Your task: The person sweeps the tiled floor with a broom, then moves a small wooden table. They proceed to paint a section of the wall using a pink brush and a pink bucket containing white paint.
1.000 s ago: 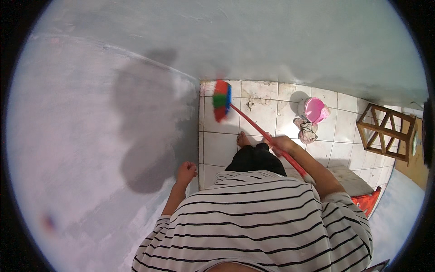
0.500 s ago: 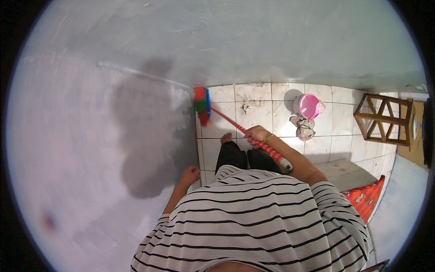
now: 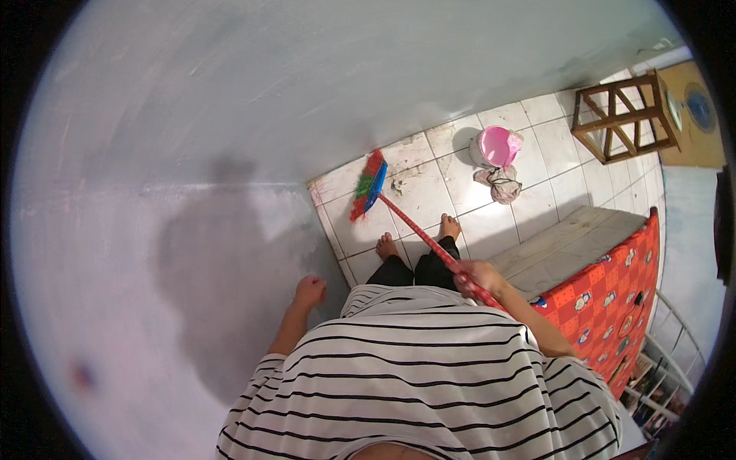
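My right hand [image 3: 477,279] is wrapped round the red patterned handle of a broom [image 3: 418,230], in front of my right thigh. The broom head [image 3: 370,186] has a blue block with red and green bristles and rests on the white tiles near the wall corner. A dark dirt patch [image 3: 396,186] lies on the tiles just beside the head. My left hand [image 3: 310,291] hangs by the left wall with its fingers curled in and nothing visible in them.
A pink-lined bucket [image 3: 498,147] stands on the tiled floor, with a crumpled beige bag [image 3: 504,188] against it. Behind is a wooden frame stand [image 3: 625,119]. To my right lies a mattress edge [image 3: 567,245] under a red patterned cloth [image 3: 602,299]. Grey walls [image 3: 307,77] meet at the left.
The broom head has moved away from the left wall, and my right hand has drawn back toward my body. My view has turned, bringing more of the red cloth into sight.
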### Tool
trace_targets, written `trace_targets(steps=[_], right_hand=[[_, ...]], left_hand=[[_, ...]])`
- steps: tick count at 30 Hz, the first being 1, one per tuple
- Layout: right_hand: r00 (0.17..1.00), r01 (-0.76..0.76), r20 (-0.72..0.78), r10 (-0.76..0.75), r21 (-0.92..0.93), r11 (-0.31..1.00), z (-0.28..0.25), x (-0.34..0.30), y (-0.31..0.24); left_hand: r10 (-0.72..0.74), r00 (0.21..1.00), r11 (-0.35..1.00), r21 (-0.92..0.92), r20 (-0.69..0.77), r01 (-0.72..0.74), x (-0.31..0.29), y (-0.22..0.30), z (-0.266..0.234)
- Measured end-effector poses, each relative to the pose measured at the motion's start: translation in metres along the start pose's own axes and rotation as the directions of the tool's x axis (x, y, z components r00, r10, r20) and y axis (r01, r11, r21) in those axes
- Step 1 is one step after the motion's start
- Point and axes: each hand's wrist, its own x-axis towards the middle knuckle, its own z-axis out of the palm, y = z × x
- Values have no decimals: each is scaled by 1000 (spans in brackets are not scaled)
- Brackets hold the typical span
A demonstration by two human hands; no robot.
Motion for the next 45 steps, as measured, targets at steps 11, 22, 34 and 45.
trace_targets(steps=[11, 22, 34, 45], right_hand=[[982, 186, -38, -183, 311, 932, 1, -92, 54], [946, 324, -193, -262, 467, 823, -51, 43, -1], [929, 369, -130, -346, 333, 867, 8, -51, 48], [961, 100, -273, -39, 214, 972, -38, -15, 90]], left_hand=[[54, 997, 998, 33, 51, -56, 37, 38, -23], [35, 998, 993, 115, 53, -41, 39, 44, -28], [-73, 991, 993, 106, 108, 61, 47, 18, -34], [48, 992, 996, 74, 117, -57, 52, 44, -27]])
